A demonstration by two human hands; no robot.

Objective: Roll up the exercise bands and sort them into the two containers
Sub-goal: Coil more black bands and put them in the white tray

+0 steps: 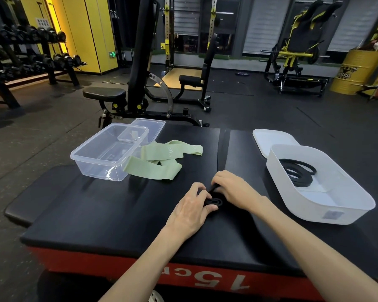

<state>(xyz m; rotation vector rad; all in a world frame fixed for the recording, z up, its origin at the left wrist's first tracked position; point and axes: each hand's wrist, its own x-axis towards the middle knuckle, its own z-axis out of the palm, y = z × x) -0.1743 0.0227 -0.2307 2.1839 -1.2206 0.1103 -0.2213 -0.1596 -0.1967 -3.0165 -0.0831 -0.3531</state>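
I watch from my remote station, and both hands meet near the middle of the black padded platform (92, 214). The left hand (190, 211) has its fingers curled over a black band (214, 202), with the thumb under it, so it is grasping the small coil. The right hand (234, 190) is just beside it and touches the same band from the far side; its bent fingers pinch the loose end. The coil lies flat on the pad and shows a few loops (black on black, so I cannot follow the rest of the band).

To the right of the hands stands the white container (303, 207). In its far part lie the rolled black bands (297, 172), coiled against each other. The white lid (268, 138) lies behind this container, and the container's far wall hides its near edge.

On the far left side of the platform stands the clear container (90, 164), and the clear lid (150, 125) overlaps its far right corner. The green bands (153, 168) lie unrolled in a loose heap just beside it, touching its right wall; one carries a printed "30".

The front side of the platform is red with white figures. Behind it are a weight bench (105, 92), a dumbbell rack (20, 53) at the left and a yellow barrel (353, 70) at the right.
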